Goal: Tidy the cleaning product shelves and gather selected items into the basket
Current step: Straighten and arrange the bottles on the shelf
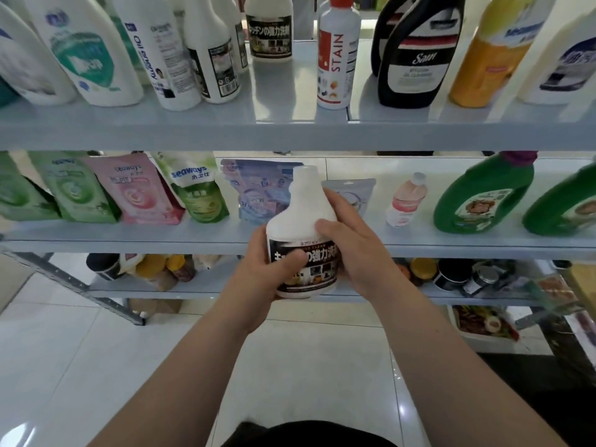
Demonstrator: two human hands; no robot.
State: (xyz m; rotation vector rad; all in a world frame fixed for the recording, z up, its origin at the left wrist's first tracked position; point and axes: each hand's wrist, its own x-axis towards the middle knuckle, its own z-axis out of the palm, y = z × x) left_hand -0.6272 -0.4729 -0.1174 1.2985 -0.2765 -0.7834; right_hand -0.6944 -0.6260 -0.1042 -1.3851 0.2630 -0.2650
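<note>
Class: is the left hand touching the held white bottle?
Touching. The head view shows the left hand gripping the white bottle, thumb across its label.

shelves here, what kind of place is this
Likely a shop aisle for household goods: tiered grey shelves lined with detergent bottles and refill pouches, over a tiled floor.

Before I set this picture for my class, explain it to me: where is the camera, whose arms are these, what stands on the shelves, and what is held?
There is no machine. The picture comes from a camera worn on a person's head, looking forward and down. Their left hand and right hand grip a white bottle with a dark label, in front of the shelves. The top shelf carries upright bottles, among them a matching bottle. The middle shelf carries refill pouches and green jugs. No basket shows.
</note>
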